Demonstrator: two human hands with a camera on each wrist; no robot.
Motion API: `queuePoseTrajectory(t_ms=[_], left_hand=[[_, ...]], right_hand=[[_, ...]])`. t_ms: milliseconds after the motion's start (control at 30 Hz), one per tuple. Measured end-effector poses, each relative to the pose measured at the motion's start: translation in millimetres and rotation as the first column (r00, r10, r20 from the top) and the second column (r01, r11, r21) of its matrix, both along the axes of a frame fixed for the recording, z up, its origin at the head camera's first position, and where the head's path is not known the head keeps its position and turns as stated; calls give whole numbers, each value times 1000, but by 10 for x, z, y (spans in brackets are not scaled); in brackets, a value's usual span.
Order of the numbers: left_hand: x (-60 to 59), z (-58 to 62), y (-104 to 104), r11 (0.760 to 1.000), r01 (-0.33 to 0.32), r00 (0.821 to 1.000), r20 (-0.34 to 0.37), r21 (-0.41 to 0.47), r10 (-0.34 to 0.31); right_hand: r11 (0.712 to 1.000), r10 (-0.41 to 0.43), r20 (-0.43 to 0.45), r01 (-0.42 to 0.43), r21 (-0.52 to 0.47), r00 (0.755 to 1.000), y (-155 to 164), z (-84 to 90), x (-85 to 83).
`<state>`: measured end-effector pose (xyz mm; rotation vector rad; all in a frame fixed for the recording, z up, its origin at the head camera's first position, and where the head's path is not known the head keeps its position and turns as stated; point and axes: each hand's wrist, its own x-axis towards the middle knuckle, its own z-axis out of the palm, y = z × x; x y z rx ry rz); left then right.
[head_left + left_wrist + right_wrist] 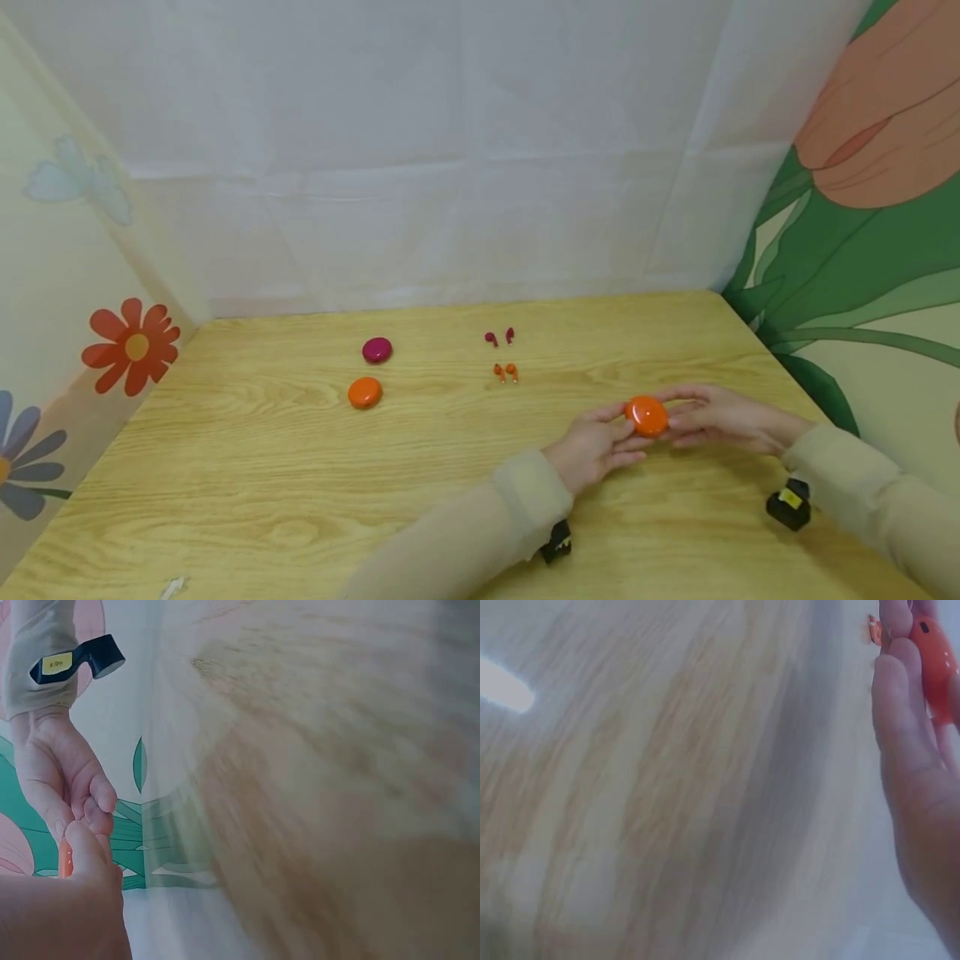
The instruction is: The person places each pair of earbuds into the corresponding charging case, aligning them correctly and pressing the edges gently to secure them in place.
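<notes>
A glossy orange round earbud case (647, 416) is held above the right part of the table between both hands. My left hand (592, 446) pinches its left side, thumb on the near edge. On its right side, my right hand (716, 417) grips it with thumb and fingers. In the right wrist view, a small dark slot shows on the rim of the orange case (934, 667). The left wrist view shows only a sliver of it, behind the left thumb. An orange pair of earbuds (512, 372) lies beyond the hands, toward the table's middle.
A magenta pair of earbuds (510, 336) lies behind the orange pair. Farther left, a magenta round case (377, 350) sits behind another orange round case (365, 392). The wooden table (247, 467) meets a white cloth backdrop (450, 208) and painted side walls.
</notes>
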<state>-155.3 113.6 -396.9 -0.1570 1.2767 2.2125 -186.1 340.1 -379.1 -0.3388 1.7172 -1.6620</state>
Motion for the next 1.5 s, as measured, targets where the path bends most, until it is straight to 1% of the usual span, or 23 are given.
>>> queuePoseTrajectory(t_ms=[100, 200, 433, 567, 733, 867, 967, 1067, 1233, 1400, 1500], left_hand=[[-8, -5, 38, 1000, 1, 1000, 7, 1, -1], [-17, -13, 75, 1000, -6, 1000, 16, -7, 6], [-34, -41, 178, 997, -59, 997, 42, -53, 62], [-39, -51, 228, 994, -79, 995, 57, -70, 83], [-44, -68, 265, 993, -79, 994, 68, -85, 85], [-47, -63, 285, 991, -79, 994, 64, -110, 86], [-57, -60, 293, 989, -79, 993, 72, -125, 88], [-63, -54, 290, 987, -71, 993, 85, -143, 84], [-54, -27, 294, 981, -59, 993, 90, -183, 76], [-23, 3, 291, 968, -85, 991, 85, -235, 108], [-7, 20, 272, 961, -103, 987, 90, -258, 130]], right_hand=[[999, 15, 11, -14, -29, 1000, 48, -18, -5], [999, 25, 19, -25, -38, 999, 80, -40, -11], [999, 15, 57, -12, -51, 998, 117, -97, -7], [998, 13, 68, -9, -62, 998, 136, -129, 2], [998, 11, 70, -6, -69, 998, 138, -163, 17], [996, 7, 69, -1, -87, 998, 128, -205, 19], [996, -9, 76, 15, -88, 997, 128, -227, 17], [997, -39, 72, 43, -59, 997, 118, -226, 19], [995, -104, 61, 103, 17, 993, 96, -202, 33], [991, -127, 48, 124, 45, 991, 75, -187, 40], [986, -147, 32, 144, 88, 989, 62, -185, 40]])
